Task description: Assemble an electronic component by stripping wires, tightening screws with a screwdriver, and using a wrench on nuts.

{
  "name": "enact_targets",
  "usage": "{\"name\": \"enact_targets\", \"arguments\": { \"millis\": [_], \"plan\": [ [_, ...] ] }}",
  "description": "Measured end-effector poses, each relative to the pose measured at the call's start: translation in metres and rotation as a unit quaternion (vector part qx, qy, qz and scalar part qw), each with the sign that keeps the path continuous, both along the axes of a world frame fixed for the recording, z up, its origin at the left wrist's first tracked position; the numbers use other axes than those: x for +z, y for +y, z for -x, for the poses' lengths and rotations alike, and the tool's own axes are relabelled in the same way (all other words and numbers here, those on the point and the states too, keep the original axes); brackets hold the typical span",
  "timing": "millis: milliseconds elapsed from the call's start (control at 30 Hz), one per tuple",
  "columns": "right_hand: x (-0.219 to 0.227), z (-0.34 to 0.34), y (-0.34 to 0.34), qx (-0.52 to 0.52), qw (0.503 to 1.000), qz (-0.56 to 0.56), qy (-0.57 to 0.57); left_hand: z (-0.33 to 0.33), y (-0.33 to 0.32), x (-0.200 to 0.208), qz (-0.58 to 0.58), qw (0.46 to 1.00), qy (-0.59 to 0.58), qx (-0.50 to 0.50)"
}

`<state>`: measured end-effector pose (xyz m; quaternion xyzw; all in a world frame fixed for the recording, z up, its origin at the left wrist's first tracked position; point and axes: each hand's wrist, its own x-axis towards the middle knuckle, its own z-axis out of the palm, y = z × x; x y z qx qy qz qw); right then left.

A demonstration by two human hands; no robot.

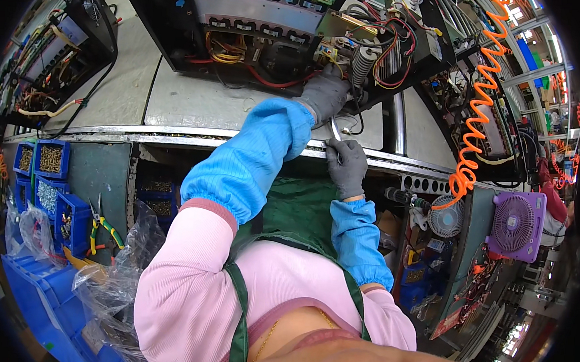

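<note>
In front of me stands an open black equipment chassis with circuit boards, coiled wires and a ribbed grey cylinder. My left hand, in a grey glove, reaches into its lower right part beside that cylinder. Its fingers are curled in among the wires, and what they hold is hidden. Just below, at the metal edge of the line, my gloved right hand is closed round a slim silver metal tool. The tool's upper end points up toward the chassis, near my left hand.
Similar chassis stand at left and right. An orange coiled hose hangs on the right, above a purple fan. Blue bins of screws and yellow-green pliers lie at left, beside clear plastic bags.
</note>
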<state>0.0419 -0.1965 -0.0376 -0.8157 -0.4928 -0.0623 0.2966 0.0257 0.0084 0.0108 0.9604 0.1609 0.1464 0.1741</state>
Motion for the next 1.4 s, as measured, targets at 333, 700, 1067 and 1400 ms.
{"name": "enact_targets", "arguments": {
  "millis": [333,700,1067,1400],
  "plan": [
    [-0.001,0.001,0.0,0.004,1.0,-0.009,-0.001,-0.006,-0.004,-0.007,0.006,0.998,-0.038,0.047],
    [-0.001,-0.001,0.0,0.002,1.0,-0.003,0.001,-0.003,-0.009,0.0,0.004,0.998,-0.027,0.052],
    [-0.004,-0.001,0.001,0.007,1.0,-0.02,-0.012,-0.007,-0.009,-0.013,-0.005,0.998,-0.041,0.045],
    [-0.009,-0.003,0.0,0.035,0.999,-0.031,-0.025,-0.005,-0.02,-0.013,-0.061,0.993,-0.069,0.077]
  ]
}}
